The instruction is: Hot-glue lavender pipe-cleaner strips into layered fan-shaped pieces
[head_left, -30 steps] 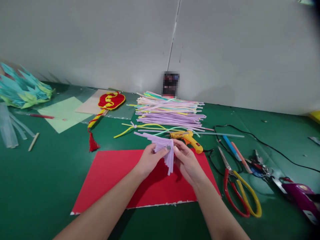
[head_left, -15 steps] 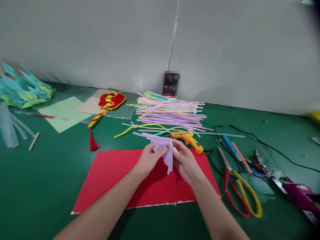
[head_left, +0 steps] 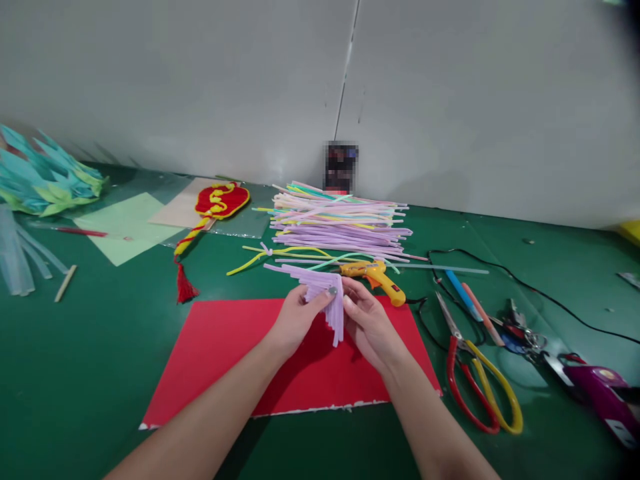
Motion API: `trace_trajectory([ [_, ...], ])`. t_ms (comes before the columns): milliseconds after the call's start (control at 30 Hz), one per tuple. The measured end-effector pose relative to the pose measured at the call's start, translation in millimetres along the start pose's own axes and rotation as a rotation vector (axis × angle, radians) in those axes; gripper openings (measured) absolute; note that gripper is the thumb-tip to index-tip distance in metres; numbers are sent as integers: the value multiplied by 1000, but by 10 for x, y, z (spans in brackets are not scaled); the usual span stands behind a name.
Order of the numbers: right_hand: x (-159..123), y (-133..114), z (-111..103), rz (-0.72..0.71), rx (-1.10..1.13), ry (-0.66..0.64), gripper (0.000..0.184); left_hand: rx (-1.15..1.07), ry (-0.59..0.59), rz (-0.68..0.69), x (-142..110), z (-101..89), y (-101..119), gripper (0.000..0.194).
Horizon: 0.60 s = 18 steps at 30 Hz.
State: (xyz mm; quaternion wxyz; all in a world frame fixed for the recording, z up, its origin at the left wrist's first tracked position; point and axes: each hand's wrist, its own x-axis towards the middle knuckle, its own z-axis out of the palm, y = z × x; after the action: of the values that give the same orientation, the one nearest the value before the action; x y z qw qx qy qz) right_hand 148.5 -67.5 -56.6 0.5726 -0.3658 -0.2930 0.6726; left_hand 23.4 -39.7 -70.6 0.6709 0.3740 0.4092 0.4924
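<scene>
Between my hands is a bundle of bent lilac pipe cleaners (head_left: pixel 336 313), held above a red sheet (head_left: pixel 225 353). Its strands fold at a corner, one set pointing left and the other hanging down. My left hand (head_left: pixel 299 319) grips it from the left, thumb laid across the front. On the other side my right hand (head_left: pixel 367 320) pinches the bundle's right edge, fingers curled behind and partly hidden. A yellow glue gun (head_left: pixel 377 277) lies just beyond my right hand. Further back is a pile of pastel pipe cleaners (head_left: pixel 340 223).
Right of the sheet lie red-and-yellow-handled scissors (head_left: pixel 475 373), two pens (head_left: pixel 465 297), keys (head_left: pixel 523 330) and a purple-handled tool (head_left: pixel 597 393). A black cord (head_left: pixel 550 291) crosses behind them. On the left are a red fan ornament (head_left: pixel 223 200), green paper (head_left: pixel 130 227) and glue sticks (head_left: pixel 17 260).
</scene>
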Motion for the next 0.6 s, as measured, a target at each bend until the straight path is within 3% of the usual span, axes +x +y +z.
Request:
trace_trajectory([
  [200,0,-33,21,9,-76,81,22,-79,141,52,37,4,4,28],
  [400,43,2,-5,-52,-268,209,30,-59,253,131,92,-33,-6,28],
  [600,32,35,-21,-35,-506,153,36,-43,306,148,132,-55,-11,28],
])
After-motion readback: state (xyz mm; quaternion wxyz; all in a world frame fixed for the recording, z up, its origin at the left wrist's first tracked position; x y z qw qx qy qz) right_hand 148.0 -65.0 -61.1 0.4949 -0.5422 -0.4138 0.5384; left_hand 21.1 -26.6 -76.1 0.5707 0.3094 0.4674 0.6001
